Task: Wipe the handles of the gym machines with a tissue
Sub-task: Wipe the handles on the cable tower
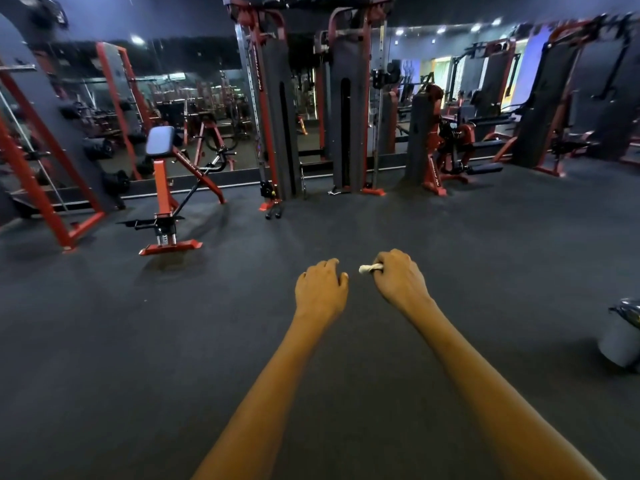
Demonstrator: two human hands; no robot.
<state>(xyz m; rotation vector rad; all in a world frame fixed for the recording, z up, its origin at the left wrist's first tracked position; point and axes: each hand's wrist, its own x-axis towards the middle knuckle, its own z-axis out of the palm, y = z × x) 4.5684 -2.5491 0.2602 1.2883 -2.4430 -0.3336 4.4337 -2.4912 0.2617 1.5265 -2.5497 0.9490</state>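
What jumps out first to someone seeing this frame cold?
Two bare forearms reach out over the dark floor; the right hand pinches a rolled white tissue, while the left hand beside it holds nothing, fingers loosely curled. Beyond them, a red and black cable machine stands against the mirror wall at centre, with a red bench to its left.

Matt dark rubbery floor (346, 237); crumpled white paper tissue (370, 268); glossy mirror wall (194, 98).
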